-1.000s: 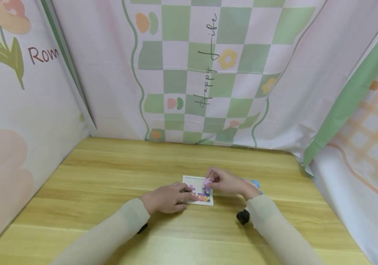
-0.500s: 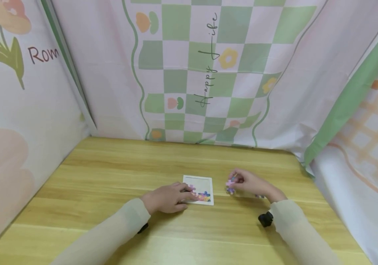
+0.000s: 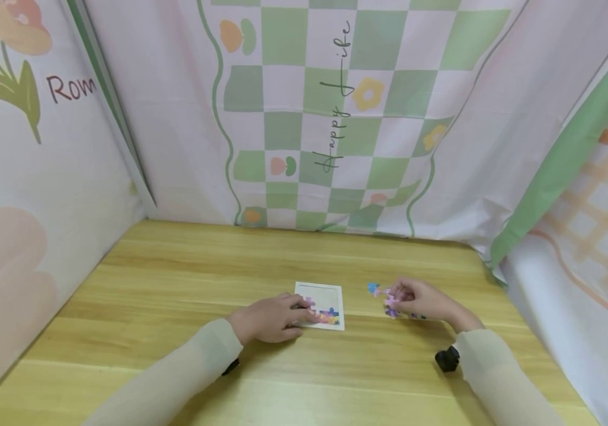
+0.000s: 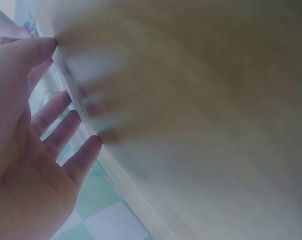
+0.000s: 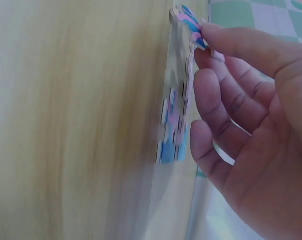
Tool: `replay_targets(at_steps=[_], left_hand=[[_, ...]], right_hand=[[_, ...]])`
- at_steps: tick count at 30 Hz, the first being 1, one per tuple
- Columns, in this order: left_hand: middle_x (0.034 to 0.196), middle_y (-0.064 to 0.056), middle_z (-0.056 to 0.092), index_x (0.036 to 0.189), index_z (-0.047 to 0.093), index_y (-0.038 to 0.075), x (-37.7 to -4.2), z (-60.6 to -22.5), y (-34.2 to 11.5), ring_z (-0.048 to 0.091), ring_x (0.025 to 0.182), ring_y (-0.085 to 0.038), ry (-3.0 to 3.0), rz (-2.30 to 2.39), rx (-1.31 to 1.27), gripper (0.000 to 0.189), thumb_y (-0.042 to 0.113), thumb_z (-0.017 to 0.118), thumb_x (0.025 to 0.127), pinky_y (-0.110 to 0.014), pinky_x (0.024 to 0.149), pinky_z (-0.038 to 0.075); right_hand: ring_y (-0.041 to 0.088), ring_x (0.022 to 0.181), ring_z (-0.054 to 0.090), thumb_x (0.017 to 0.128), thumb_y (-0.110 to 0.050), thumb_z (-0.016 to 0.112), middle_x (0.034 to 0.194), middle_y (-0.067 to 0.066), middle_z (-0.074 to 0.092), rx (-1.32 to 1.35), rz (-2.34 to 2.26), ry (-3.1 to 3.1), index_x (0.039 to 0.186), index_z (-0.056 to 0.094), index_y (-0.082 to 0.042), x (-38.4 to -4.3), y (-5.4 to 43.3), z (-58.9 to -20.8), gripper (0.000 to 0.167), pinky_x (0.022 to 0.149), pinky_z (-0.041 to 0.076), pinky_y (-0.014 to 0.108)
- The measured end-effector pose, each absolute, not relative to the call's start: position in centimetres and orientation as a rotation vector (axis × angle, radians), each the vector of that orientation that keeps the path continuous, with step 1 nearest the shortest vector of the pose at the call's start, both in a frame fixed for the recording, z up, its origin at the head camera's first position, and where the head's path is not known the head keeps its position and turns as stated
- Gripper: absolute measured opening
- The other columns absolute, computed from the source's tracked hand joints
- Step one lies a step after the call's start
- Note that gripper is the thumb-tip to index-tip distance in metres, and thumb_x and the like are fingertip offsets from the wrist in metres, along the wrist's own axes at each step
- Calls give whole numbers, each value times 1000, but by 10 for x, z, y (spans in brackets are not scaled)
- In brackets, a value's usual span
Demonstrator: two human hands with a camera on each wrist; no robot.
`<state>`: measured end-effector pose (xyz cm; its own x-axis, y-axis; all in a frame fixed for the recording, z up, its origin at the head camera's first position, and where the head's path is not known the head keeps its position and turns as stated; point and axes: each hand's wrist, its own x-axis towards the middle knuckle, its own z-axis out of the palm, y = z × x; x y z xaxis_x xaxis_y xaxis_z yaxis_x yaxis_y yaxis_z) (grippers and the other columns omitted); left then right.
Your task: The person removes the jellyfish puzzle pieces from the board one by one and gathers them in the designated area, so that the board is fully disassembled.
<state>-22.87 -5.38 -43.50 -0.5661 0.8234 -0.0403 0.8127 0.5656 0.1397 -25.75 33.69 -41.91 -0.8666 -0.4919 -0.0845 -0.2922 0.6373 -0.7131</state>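
Observation:
A white square puzzle tray lies mid-table, with several colourful pieces along its near side. My left hand rests on its left edge, fingers extended and partly covering the pieces. The left wrist view shows that hand's fingers spread, their tips at the surface. To the right, my right hand pinches a pink and purple jigsaw piece between thumb and fingertips. In the right wrist view the held jigsaw piece is tilted, above loose pieces lying on the table.
Beyond the right hand a blue loose piece lies on the wooden table; other pieces are partly hidden under the hand. Patterned curtains enclose the back and both sides.
My right hand has moved right, away from the tray, carrying the jigsaw piece back to the loose pieces. The left hand has stayed in place on the tray.

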Motion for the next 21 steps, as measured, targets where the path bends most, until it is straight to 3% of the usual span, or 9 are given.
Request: replay_targets(at_steps=[12, 21], left_hand=[[150, -5, 45, 146, 53, 31, -230, -438, -54, 43, 136, -22, 2690, 164, 1411, 41, 32, 52, 106, -38, 112, 37], [149, -6, 46, 145, 54, 29, -229, -437, -53, 44, 135, -23, 2689, 183, 1419, 40, 31, 54, 105, -38, 112, 38]], right_hand=[[18, 76, 57, 93, -18, 73, 91, 8, 61, -523, -1038, 2623, 105, 64, -1, -260, 347, -423, 22, 60, 51, 27], [20, 85, 58, 92, -21, 75, 93, 5, 63, -514, -979, 2690, 105, 66, -5, -261, 349, -425, 22, 70, 52, 27]])
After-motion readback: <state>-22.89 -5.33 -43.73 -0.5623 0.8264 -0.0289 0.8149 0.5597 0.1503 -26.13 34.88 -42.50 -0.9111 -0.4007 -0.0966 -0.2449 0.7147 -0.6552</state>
